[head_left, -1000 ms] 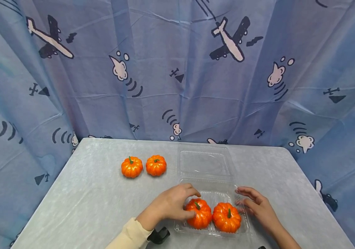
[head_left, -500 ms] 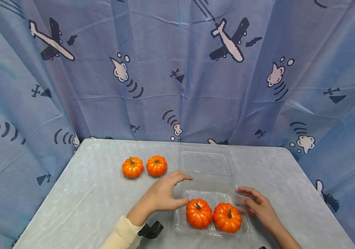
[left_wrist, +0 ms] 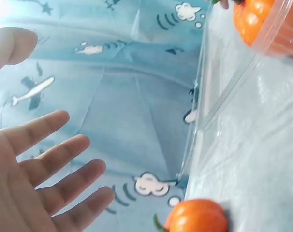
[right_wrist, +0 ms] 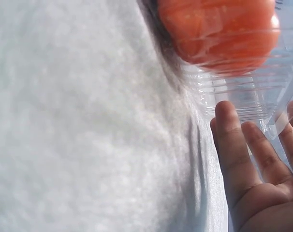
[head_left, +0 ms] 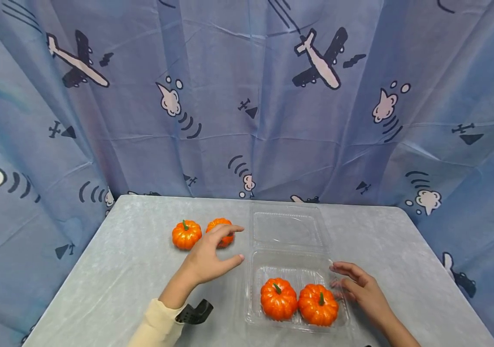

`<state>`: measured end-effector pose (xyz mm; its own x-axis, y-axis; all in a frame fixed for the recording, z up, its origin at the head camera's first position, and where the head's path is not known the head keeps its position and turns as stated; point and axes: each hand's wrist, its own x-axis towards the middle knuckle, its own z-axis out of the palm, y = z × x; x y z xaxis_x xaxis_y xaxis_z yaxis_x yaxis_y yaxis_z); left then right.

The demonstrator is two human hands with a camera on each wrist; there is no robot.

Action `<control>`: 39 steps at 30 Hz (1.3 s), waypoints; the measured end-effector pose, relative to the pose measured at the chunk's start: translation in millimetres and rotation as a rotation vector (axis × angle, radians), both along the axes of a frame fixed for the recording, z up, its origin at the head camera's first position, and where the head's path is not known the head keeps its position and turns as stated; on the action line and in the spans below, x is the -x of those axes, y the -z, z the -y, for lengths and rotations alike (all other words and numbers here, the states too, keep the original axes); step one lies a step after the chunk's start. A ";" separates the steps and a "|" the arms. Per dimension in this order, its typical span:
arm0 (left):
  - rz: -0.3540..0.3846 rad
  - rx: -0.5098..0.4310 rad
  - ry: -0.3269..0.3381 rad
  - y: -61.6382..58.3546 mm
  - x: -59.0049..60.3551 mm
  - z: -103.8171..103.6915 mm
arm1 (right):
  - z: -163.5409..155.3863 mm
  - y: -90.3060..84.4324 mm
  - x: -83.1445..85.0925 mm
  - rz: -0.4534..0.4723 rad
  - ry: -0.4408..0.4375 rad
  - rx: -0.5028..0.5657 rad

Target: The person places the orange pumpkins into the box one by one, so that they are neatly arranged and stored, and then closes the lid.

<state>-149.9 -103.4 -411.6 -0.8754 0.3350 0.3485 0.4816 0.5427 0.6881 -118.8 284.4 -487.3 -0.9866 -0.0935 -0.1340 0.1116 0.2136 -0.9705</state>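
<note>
My left hand [head_left: 205,260] is in the air with fingers and thumb spread, holding nothing. In the head view it overlaps one small orange pumpkin [head_left: 217,223] with a green stem; a second back pumpkin [head_left: 186,235] sits just left of that. My right hand [head_left: 361,289] rests at the right side of a clear plastic clamshell container [head_left: 290,260], its fairly straight fingers [right_wrist: 231,130] right at the wall. Inside the container, a left pumpkin [head_left: 279,300] and a right pumpkin [head_left: 318,306] sit side by side at the front.
The container's clear lid [head_left: 286,229] lies folded back toward the table's far edge. A light grey cloth covers the table [head_left: 112,270]. Behind it hangs a blue curtain [head_left: 212,106] printed with airplanes. A black strap mount [head_left: 196,312] sits on the left wrist.
My left hand has let go of the left pumpkin in the container and moved up and left, toward the two back pumpkins. My right hand has stayed at the container's side.
</note>
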 end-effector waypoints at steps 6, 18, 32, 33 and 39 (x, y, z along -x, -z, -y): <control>-0.034 -0.051 -0.047 -0.6 5.6 19.2 | -0.1 -0.2 0.4 0.001 0.002 0.005; -0.023 -0.111 -0.213 6.1 13.0 64.8 | 0.5 -1.7 1.3 0.026 0.020 0.002; 0.074 -0.140 -0.323 33.0 28.2 94.8 | -0.6 1.1 1.1 0.017 0.011 0.008; 0.087 -0.143 -0.332 35.0 29.1 95.7 | -0.7 1.0 1.1 0.017 0.009 0.009; 0.148 -0.151 -0.377 49.9 36.1 101.1 | -1.6 1.4 0.8 0.001 -0.008 0.011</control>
<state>-186.0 -204.5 -461.4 -0.9711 -0.0630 0.2303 0.1588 0.5499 0.8200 -119.5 286.0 -488.7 -0.9857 -0.1026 -0.1340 0.1111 0.2039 -0.9727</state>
